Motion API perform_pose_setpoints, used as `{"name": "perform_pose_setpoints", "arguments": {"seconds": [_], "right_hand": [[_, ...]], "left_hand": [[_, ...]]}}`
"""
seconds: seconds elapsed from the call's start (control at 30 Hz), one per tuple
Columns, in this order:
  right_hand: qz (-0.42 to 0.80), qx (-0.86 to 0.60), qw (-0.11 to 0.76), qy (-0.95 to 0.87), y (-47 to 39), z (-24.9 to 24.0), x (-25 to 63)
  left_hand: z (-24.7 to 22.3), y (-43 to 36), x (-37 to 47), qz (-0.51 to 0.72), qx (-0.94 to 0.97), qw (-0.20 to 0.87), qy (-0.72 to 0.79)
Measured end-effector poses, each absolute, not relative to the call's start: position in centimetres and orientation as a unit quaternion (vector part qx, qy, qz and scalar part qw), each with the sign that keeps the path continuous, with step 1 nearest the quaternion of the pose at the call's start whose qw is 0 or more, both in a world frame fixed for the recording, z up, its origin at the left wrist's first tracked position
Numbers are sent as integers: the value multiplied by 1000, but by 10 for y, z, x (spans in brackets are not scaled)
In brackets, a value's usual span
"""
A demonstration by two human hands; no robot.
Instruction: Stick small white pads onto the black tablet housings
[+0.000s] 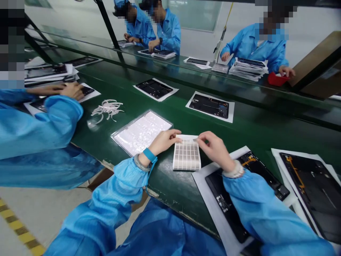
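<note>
A sheet of small grey-beige rectangular stickers (pixel 187 156) in a grid on white backing lies on the green bench in front of me. My left hand (pixel 166 139) grips its upper left edge between thumb and fingers. At the upper right corner, my right hand (pixel 211 145) is closed in a pinch. A small greyish bit shows at those fingertips; I cannot tell whether it is a loose sticker or part of the sheet. Left of the sheet lies a clear-edged tray (pixel 144 129) with many small pale pieces. Under my right forearm rests a black device housing (pixel 226 204) on white paper.
More black housings on white sheets lie ahead (pixel 210 105) and at the right (pixel 314 188). Curled white strips (pixel 108 108) sit beyond the tray. A co-worker's sleeve (pixel 39 124) reaches in from the left. Several people work across the bench, near a red container (pixel 277 79).
</note>
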State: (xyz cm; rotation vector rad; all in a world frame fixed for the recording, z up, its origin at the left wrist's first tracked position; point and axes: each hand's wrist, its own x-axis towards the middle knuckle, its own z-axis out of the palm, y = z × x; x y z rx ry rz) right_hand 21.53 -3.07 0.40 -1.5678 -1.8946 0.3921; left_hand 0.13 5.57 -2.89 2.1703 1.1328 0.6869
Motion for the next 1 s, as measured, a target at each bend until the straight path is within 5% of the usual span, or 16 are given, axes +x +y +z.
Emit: {"name": "perform_pose_setpoints", "arguments": {"seconds": [0.17,0.33,0.5,1.0], "right_hand": [[319,-616,279,-664,-103,18,268],[294,-667,234,-643,-161,-10,277],[270,-680,201,-652,-172,-23,273],[249,-681,163,-669,-170,-24,275]], "left_hand": [[-7,16,1,467,788,88,391],[0,-72,32,269,947,111,135],[-29,-102,59,148,984,61,83],[-37,-101,60,135,984,65,100]]}}
